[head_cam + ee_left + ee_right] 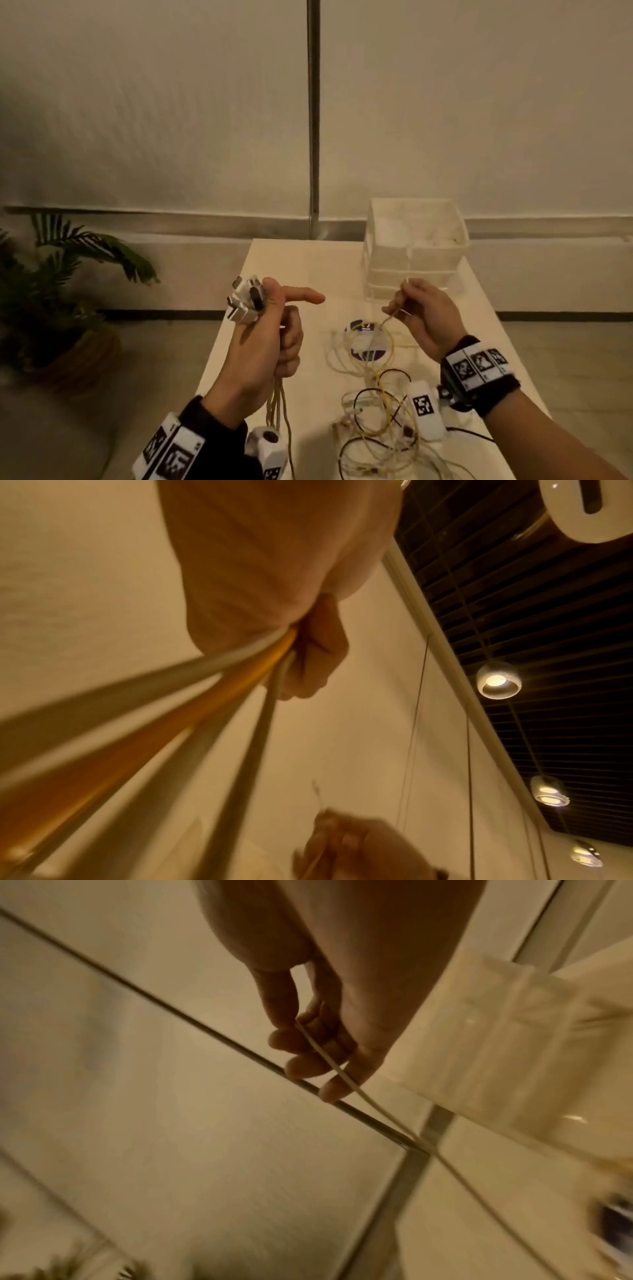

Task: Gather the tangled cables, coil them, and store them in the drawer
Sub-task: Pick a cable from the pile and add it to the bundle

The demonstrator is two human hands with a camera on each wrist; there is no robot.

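My left hand (pixel 274 329) is raised over the table's left side and grips a bundle of cables (pixel 277 404), with its forefinger pointing right. Their white plug ends (pixel 245 299) stick out above the fist, and the strands hang below it, white and yellow in the left wrist view (pixel 219 685). My right hand (pixel 421 315) pinches a thin white cable (pixel 329 1061) and holds it up in front of the drawer unit (pixel 414 246). That cable runs down to the tangle of white, yellow and black cables (pixel 376 411) on the table (pixel 308 267).
The white plastic drawer unit stands at the table's far right corner. A round purple and white object (pixel 366 339) lies under the cable loops. A potted plant (pixel 58 291) stands on the floor to the left. A pale wall runs behind the table.
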